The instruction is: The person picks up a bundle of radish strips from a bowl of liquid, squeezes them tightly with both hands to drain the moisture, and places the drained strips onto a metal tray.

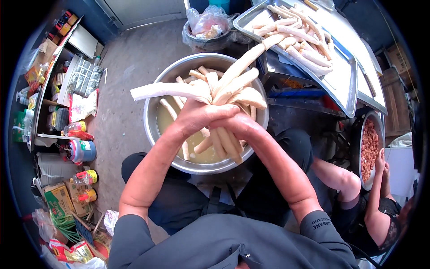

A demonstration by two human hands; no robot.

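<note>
A bundle of long, pale sausages (239,67) is squeezed between my two hands above a wide metal basin (154,127). My left hand (195,117) wraps around the bundle from the left. Pressed against it, my right hand (235,124) grips from the right, fingers closed. Sausage ends fan out above my hands, and others hang below them. One sticks out to the left past the rim; another strand stretches up right to the tray's corner. Cloudy yellowish liquid (168,123) fills the lower part of the basin, with more pale lengths lying in it.
A metal tray (346,92) heaped with similar sausages stands on a table at upper right, a knife (370,84) beside it. At right, another person's hands (380,168) touch a pan of reddish chopped meat (370,141). A bagged bucket (207,42) stands behind; shelves and bottles (85,177) line the left.
</note>
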